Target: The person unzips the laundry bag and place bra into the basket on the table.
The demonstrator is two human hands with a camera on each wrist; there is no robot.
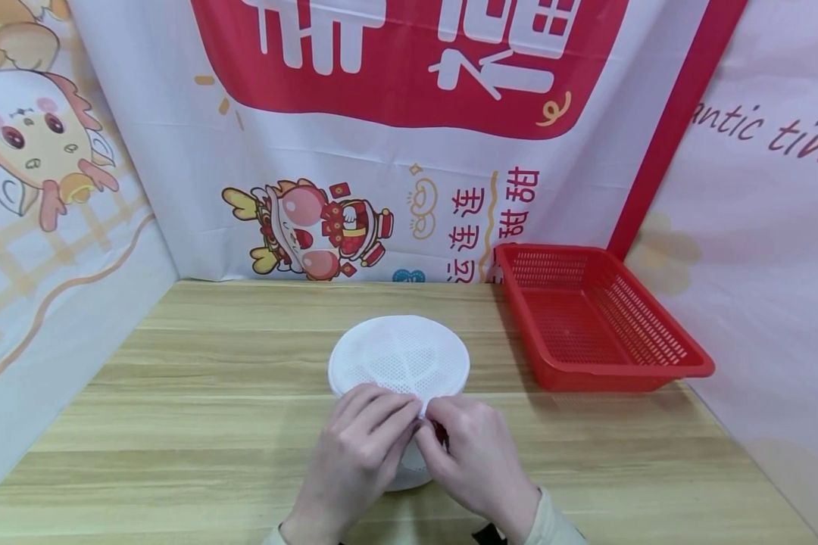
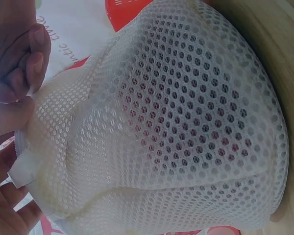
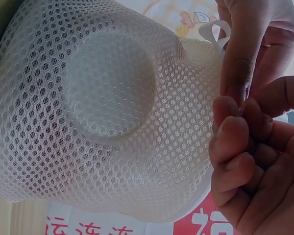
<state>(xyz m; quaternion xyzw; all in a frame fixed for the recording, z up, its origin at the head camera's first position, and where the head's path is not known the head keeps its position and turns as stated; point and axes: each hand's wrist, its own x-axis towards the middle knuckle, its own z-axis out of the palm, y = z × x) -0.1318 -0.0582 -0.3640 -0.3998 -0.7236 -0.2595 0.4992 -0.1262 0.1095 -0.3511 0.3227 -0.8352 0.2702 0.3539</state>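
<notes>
A white mesh laundry bag (image 1: 398, 352) stands upright on the table in front of me, its round top facing up. At the near side of its rim, my left hand (image 1: 364, 443) grips the edge between thumb and fingers. Right beside it my right hand (image 1: 473, 446) pinches the same edge with curled fingers, and the two hands touch or nearly touch. What lies between the fingertips is hidden. A small white tag (image 2: 23, 169) sticks out from the rim by the left fingers. Through the mesh, the right wrist view shows a round pale shape (image 3: 110, 83).
A red plastic basket (image 1: 538, 333) with slotted walls stands at the back right of the wood-grain table (image 1: 177, 393). Printed cloths hang behind the table and along both sides.
</notes>
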